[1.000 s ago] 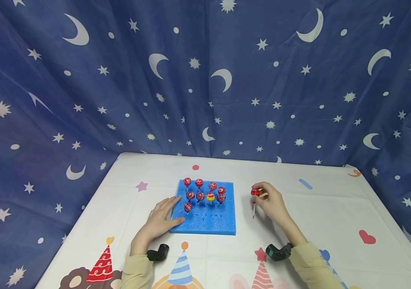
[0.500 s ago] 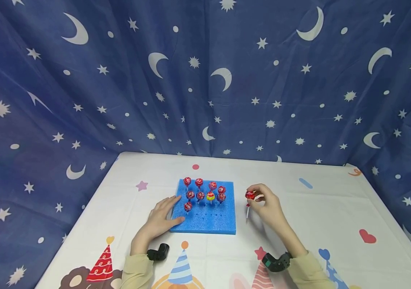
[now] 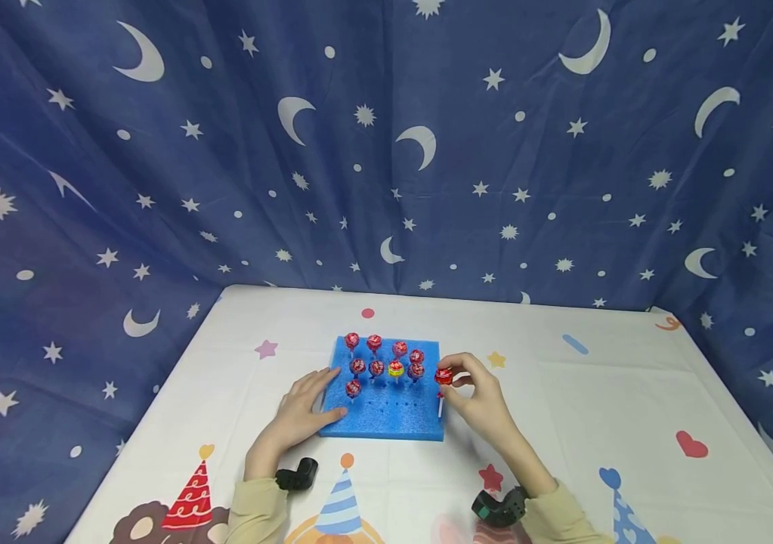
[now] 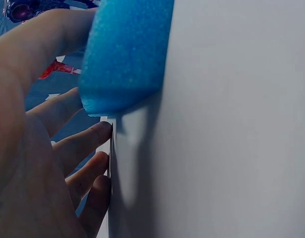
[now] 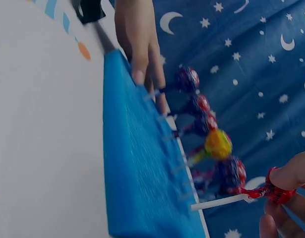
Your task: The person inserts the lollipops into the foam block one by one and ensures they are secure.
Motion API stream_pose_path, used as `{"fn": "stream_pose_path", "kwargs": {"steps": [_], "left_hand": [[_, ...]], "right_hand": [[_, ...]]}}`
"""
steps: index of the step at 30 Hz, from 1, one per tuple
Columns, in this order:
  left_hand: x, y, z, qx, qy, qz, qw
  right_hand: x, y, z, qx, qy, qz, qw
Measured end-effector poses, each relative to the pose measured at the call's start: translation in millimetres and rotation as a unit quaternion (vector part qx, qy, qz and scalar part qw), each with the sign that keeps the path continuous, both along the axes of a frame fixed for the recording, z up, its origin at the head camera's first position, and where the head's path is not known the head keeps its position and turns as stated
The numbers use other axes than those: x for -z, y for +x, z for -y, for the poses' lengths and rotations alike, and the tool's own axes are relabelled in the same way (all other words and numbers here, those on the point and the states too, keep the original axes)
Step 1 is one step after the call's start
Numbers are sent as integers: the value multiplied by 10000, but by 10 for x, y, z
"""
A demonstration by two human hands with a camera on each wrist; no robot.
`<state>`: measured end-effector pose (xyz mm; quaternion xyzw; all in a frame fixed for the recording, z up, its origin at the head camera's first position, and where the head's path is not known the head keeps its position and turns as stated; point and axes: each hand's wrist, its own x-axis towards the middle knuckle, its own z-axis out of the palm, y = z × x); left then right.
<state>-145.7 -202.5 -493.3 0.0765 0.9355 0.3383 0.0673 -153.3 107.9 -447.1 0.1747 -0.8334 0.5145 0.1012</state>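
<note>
My right hand (image 3: pixel 481 397) pinches a red-wrapped lollipop (image 3: pixel 443 376) by its head, with the white stick pointing down beside the right edge of the blue foam board (image 3: pixel 386 423). In the right wrist view the stick of this lollipop (image 5: pixel 278 193) overlaps the board's near end. My left hand (image 3: pixel 301 412) rests at the board's left edge, fingers spread and straight, thumb and index finger over the foam. Several red lollipops (image 3: pixel 353 389) stand upright in the board in rows, and a yellow-and-red one (image 3: pixel 396 369) stands among them. Small holes show in the board's front part.
A white tablecloth (image 3: pixel 549 423) printed with party hats, stars and a heart covers the table. Behind it hangs a dark blue curtain (image 3: pixel 359 189) with moons and stars. Black cameras are strapped to both wrists, the right camera (image 3: pixel 498 506) low over the cloth.
My right hand has carried the red lollipop leftward from the cloth on the right to the board's right edge. The left hand has stayed in place.
</note>
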Motion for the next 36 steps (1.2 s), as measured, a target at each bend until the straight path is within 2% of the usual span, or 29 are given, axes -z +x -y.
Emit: {"fn": "stream_pose_path", "kwargs": {"steps": [15, 20, 26, 30, 36], "left_hand": [[2, 11, -7, -61, 1, -28, 10000], [-7, 4, -9, -66, -14, -3, 10000], [-15, -9, -14, -72, -50, 75, 9999], [-17, -8, -15, -69, -30, 97, 9999], [-15, -6, -5, -72, -21, 85, 9999]], "right_hand": [[23, 76, 467, -646, -246, 115, 9975], [75, 47, 601, -801, -228, -157, 9964], [144, 15, 722, -744, 349, -748, 9938], [190, 3, 770, -777, 519, -1138, 9891], [221, -8, 825, -790, 587, -1209, 9878]]}}
